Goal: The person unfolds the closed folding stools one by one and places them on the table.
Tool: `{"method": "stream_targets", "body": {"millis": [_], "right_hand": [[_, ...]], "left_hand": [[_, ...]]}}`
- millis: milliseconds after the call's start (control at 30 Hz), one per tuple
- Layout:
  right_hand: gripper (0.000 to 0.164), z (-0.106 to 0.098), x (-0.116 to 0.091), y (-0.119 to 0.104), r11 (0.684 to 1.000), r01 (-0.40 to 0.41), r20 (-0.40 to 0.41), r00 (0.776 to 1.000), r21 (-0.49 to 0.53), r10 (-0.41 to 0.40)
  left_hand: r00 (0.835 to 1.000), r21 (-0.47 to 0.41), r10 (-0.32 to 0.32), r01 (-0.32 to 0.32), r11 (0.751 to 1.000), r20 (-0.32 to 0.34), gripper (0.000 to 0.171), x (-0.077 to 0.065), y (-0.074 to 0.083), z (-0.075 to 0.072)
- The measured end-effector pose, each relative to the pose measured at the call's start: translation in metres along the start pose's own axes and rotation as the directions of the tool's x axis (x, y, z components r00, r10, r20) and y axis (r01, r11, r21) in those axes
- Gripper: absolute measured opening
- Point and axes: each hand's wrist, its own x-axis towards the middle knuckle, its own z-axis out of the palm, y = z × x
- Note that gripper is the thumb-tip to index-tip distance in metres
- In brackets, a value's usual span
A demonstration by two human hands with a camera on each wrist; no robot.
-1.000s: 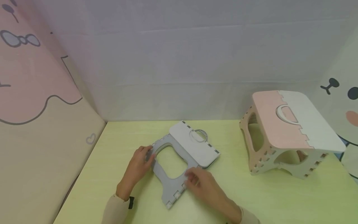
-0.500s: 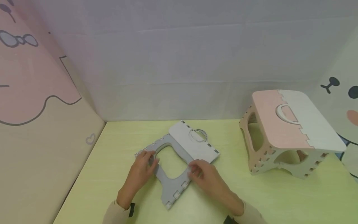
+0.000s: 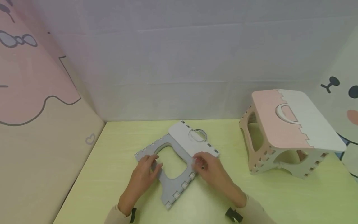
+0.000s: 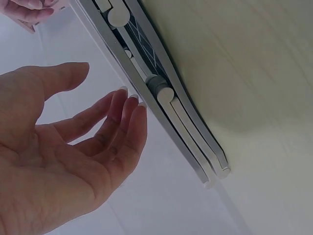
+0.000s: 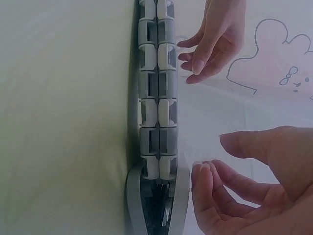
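Observation:
A grey and white folding step stool [image 3: 170,189] lies folded flat on the table, its white top half [image 3: 187,137] and thin carrying handle [image 3: 205,133] facing away. My left hand [image 3: 143,177] is at the stool's left edge, beside the large cutout. In the left wrist view its fingers [image 4: 129,129] are gently bent, tips right at the stool's side, thumb apart. My right hand [image 3: 212,169] is over the lower right edge, where leg panel meets top. Its loosely bent fingers [image 5: 203,188] reach the hinged edge [image 5: 159,83] in the right wrist view, with the thumb apart.
A second step stool [image 3: 282,124], pink and white, stands unfolded at the right of the pale yellow table [image 3: 117,133]. A white cloth backdrop [image 3: 173,62] rises behind, and a printed cartoon panel [image 3: 44,155] borders the left side.
My right hand has slid up along the stool's right edge toward the white top. My left hand has shifted slightly right and down. The stool stays nearly in place.

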Motion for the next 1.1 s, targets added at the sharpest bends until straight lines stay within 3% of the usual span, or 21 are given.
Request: {"method": "stream_targets", "body": {"millis": [433, 867, 1100], "right_hand": [[0.024, -0.012, 0.012, 0.009, 0.998, -0.030, -0.096, 0.995, -0.052, 0.025], [0.028, -0.023, 0.030, 0.023, 0.995, -0.075, -0.118, 0.991, -0.063, 0.067], [0.034, -0.028, 0.038, 0.030, 0.991, -0.117, -0.095, 0.989, -0.063, 0.111]], "left_hand": [[0.999, 0.019, -0.043, 0.043, 0.999, -0.006, 0.023, -0.012, 0.014, 0.004], [0.997, 0.035, 0.019, -0.016, 0.999, -0.078, 0.028, -0.023, 0.025, 0.010], [0.998, 0.045, -0.025, 0.028, 0.999, -0.055, 0.030, -0.030, 0.032, 0.013]]}}
